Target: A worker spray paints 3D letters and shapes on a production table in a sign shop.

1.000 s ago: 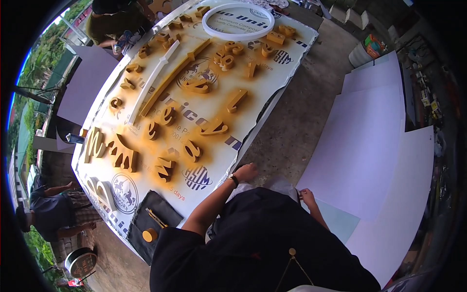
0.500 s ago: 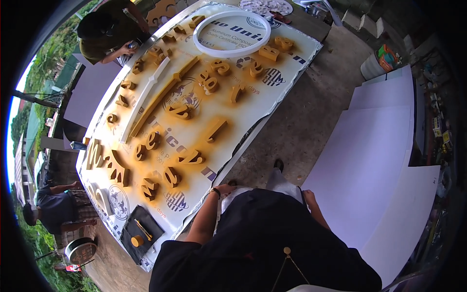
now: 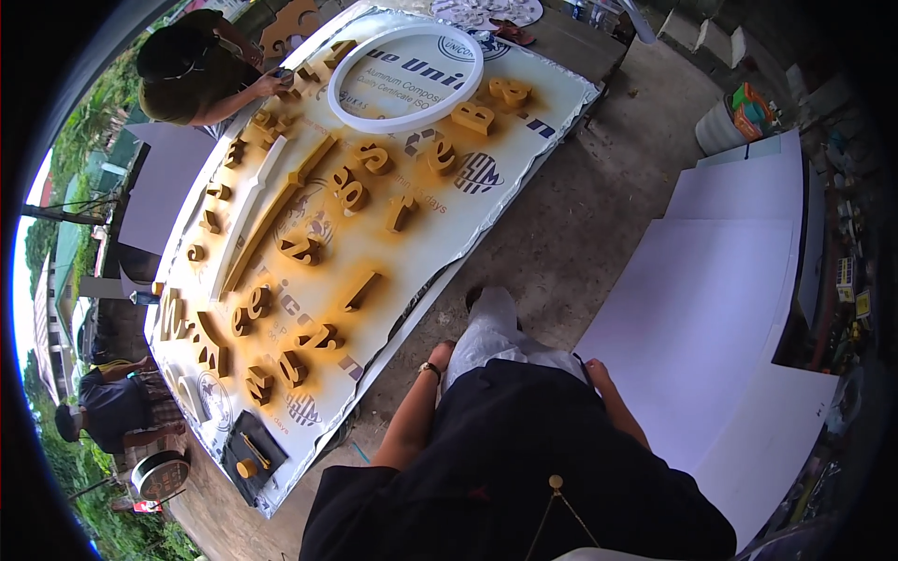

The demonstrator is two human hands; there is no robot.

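Here: both hands at own knees, beside sign panel.
Left hand (image 3: 440, 355) and right hand (image 3: 596, 372) rest on pale trousers (image 3: 496, 337); finger state cannot be told. One printed white panel (image 3: 524, 164) carries roughly twenty gold letters (image 3: 349, 192) and one white ring (image 3: 405, 64). Two white sheets (image 3: 720, 309) lie rightward.

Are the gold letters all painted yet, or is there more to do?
Mostly done, it looks like: the letters spread over the big white sheet are already gold. Nothing is in hand right now; the left hand and right hand rest empty by the person's legs. The white ring and the long white strip have no gold yet.
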